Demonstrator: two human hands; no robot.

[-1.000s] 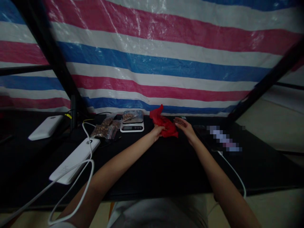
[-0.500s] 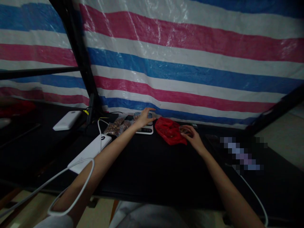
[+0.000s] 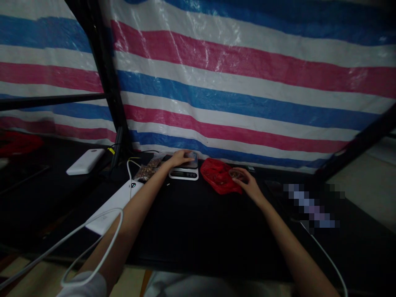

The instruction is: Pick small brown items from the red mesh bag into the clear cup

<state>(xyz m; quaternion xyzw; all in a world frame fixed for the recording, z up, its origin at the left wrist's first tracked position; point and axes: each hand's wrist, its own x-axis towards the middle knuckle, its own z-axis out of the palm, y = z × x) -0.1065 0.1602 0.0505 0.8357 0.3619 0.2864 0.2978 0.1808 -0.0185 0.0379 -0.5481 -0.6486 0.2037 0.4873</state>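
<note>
My left hand (image 3: 182, 157) rests low over the plate of a white kitchen scale (image 3: 184, 174), thumb and fingers apart; whatever lies under the palm is hidden. The shiny plate shows beyond the fingertips. My right hand (image 3: 249, 181) grips a small clear round cup (image 3: 236, 173) with brown bits inside. That cup is tilted at the right edge of a red plastic bag (image 3: 216, 177), which lies open with brown pieces in it. Left of the scale, clear packets of brown nut-like pieces (image 3: 145, 172) lie partly behind my left forearm.
A white power bank (image 3: 114, 206) with a looping white cable (image 3: 120, 214) lies by my left forearm. Another white device (image 3: 86, 161) is farther left. A phone-like dark slab (image 3: 278, 194) lies right. Striped sheeting (image 3: 216, 103) and a black post (image 3: 107, 78) stand behind the black table (image 3: 198, 231).
My left hand has come down and left onto the scale plate, its fingers less spread. My right hand keeps the cup by the red bag. The view has tipped slightly upward.
</note>
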